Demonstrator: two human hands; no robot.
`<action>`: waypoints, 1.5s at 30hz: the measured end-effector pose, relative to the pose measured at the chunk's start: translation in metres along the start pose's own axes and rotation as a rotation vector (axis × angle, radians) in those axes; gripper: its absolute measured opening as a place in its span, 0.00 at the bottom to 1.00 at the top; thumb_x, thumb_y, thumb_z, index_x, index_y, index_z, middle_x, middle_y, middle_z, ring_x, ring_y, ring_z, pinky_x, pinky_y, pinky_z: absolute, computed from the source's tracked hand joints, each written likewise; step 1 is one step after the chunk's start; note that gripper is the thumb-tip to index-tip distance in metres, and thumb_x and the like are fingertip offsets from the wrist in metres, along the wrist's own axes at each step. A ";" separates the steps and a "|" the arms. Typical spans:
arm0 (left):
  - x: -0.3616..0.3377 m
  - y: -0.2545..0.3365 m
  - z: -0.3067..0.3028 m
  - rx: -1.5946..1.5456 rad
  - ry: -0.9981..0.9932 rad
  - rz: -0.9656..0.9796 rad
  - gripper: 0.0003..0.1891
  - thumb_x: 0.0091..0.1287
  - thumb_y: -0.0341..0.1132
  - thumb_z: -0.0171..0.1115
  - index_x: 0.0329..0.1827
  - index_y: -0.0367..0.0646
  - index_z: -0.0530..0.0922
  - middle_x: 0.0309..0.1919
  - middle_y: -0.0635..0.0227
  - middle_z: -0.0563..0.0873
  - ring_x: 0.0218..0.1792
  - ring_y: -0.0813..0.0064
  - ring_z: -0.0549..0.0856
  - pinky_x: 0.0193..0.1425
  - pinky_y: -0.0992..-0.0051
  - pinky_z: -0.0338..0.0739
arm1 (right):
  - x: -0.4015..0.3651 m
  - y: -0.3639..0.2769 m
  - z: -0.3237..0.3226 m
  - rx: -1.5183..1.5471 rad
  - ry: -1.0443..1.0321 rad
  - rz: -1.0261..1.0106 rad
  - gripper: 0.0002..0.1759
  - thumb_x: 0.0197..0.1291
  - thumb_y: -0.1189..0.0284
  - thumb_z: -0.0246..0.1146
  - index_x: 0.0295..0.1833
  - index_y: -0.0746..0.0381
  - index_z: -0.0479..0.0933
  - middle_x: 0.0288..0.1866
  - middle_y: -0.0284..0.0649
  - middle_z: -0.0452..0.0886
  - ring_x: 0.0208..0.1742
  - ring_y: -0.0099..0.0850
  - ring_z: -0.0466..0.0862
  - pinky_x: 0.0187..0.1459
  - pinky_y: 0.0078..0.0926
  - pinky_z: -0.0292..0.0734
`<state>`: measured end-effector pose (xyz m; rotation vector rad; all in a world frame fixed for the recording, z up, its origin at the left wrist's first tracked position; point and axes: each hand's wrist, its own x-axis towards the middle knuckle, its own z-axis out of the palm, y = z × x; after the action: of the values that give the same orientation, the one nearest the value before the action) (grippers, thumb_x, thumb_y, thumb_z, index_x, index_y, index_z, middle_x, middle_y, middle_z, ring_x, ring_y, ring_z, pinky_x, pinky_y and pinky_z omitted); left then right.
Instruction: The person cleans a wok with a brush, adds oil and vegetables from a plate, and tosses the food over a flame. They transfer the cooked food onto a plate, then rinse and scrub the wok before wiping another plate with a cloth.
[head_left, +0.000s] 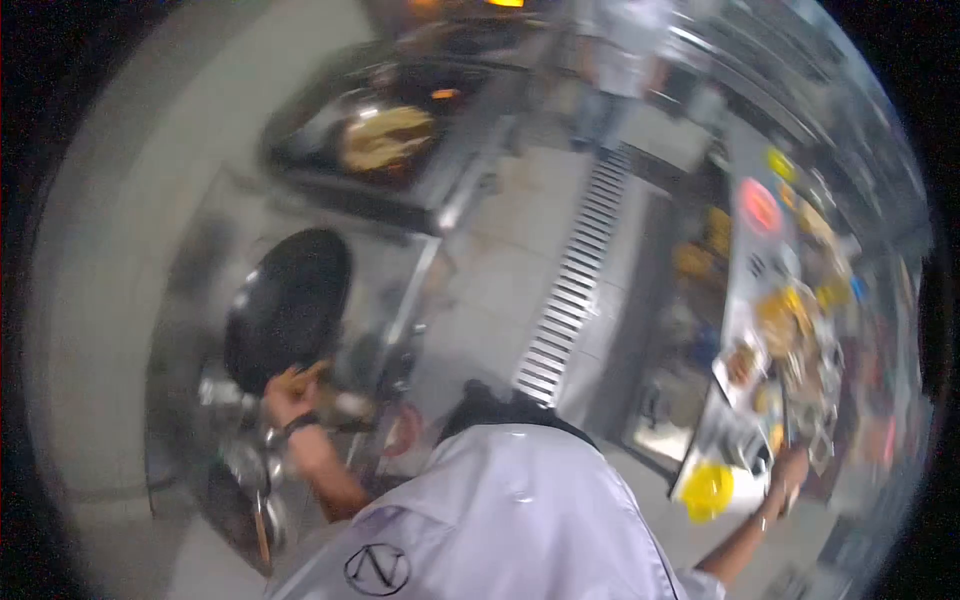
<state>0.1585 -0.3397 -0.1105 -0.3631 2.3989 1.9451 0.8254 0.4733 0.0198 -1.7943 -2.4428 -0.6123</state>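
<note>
At the left, my left hand (292, 393) is at the lower edge of a large black pan (290, 305), its fingers bent; blur hides whether they grip it. The pan stands tilted over the steel surface (385, 270). My right hand (788, 472) is far to the right, over the end of a crowded counter, at the lower end of a long thin object (784, 408) that I cannot make out. Its fingers are smeared by motion. Beside it are a yellow container (707, 491) and a white tray with food (741, 367).
A stove (430, 190) with a pan of pale food (388, 138) stands at the upper left. A floor grate (575, 290) runs between the counters. A person (622, 60) stands at the far end. A red round item (760, 206) lies on the right counter.
</note>
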 end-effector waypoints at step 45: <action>-0.473 -0.090 0.183 -0.736 1.549 -0.275 0.20 0.70 0.44 0.50 0.56 0.39 0.75 0.45 0.64 0.83 0.45 0.65 0.83 0.49 0.66 0.79 | -0.447 -0.766 -0.205 0.783 -0.858 -2.715 0.48 0.56 0.65 0.66 0.73 0.68 0.46 0.55 0.56 0.75 0.53 0.48 0.78 0.58 0.41 0.73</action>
<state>0.6139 -0.1037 -0.1557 -2.8208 1.3778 2.6928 0.2227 -0.1925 -0.1288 -1.6778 1.8056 -0.9106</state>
